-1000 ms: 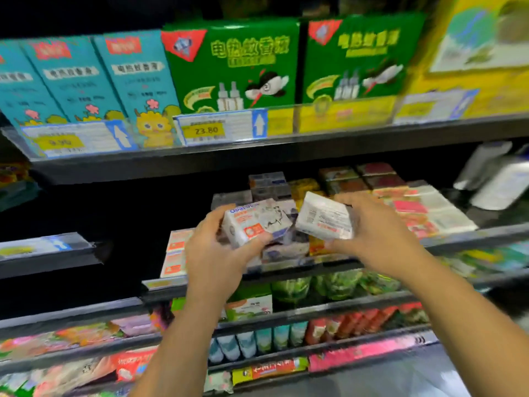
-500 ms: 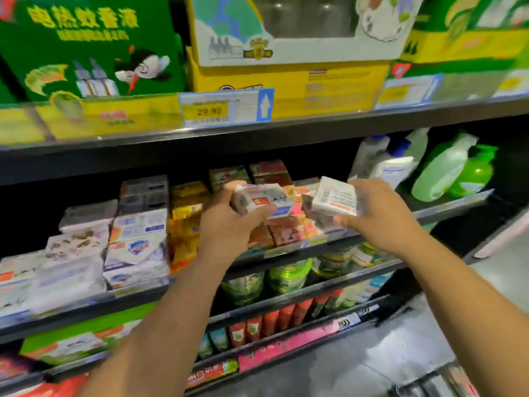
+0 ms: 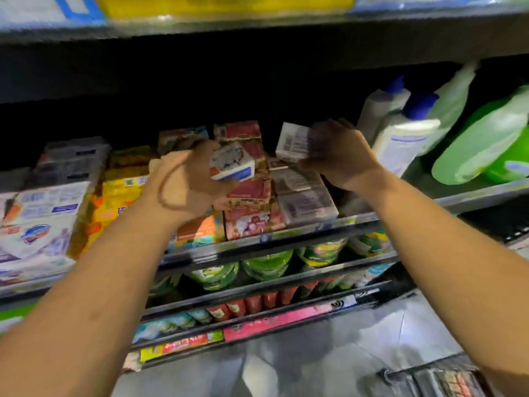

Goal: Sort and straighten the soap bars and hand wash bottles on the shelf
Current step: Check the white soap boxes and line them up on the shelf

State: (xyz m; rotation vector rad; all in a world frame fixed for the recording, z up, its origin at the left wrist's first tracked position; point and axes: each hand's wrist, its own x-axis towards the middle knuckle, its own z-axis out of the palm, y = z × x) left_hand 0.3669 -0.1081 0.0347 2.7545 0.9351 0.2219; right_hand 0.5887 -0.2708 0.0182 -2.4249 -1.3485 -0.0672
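White card wraps both small soap boxes that the person holds up over the middle of the shelf [image 3: 303, 229]. The left hand [image 3: 186, 184] has its fingers and thumb curled round a soap box with a blue band [image 3: 233, 166]. This box is tilted and is up in the air above the row of red soap boxes [image 3: 246, 196]. The right hand [image 3: 340, 159] grips a soap box with a barcode [image 3: 292, 141], with its fingers wrapped round the right end. That box is low over the row of grey soap boxes [image 3: 303, 199], more toward the back of the shelf. It is too blurry to tell if it touches them. The two held boxes are near each other but do not touch.

Yellow soap boxes [image 3: 120, 190] lie just left of the red ones. White and blue soap packs [image 3: 43, 222] fill the left end of the shelf. At the right end stand white bottles with blue caps [image 3: 400, 138]. Green bottles [image 3: 483, 141] lean beside them, at the far right edge. Round green tubs [image 3: 266, 265] sit on the next shelf down. The words on the boxes are too blurry to read.
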